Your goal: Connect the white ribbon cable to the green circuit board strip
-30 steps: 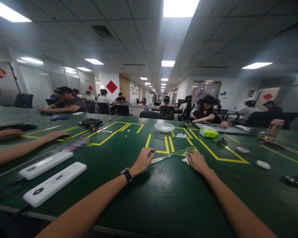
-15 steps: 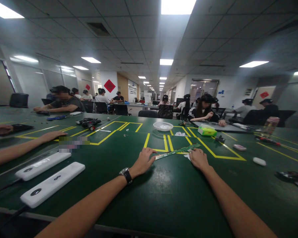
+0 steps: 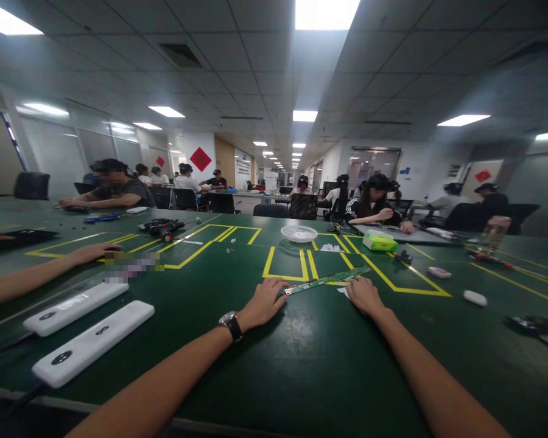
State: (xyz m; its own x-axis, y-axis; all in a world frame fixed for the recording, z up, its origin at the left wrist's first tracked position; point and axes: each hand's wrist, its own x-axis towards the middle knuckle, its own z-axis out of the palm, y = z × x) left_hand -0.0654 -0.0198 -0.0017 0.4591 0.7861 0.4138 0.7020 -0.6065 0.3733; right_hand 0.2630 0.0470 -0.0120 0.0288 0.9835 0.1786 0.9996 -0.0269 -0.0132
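A circuit board [image 3: 327,280] slants across the counter [image 3: 329,371], left hand [image 3: 265,300] and right hand [image 3: 364,294] loosely curved near its ends, grip impossible to tell; the white basket [image 3: 299,239] beyond has indistinct contents.

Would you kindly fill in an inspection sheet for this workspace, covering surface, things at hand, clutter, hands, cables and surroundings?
Surface: green table marked with yellow tape.
Things at hand: narrow green circuit board, lying slantwise.
Clutter: white basket, green packet, white paper, two long white units.
Hands: left hand at the board's left end; right hand at its near edge, toward the right end; grip unclear.
Cables: dark cord from each white unit.
Surroundings: seated co-workers; ceiling lights on.
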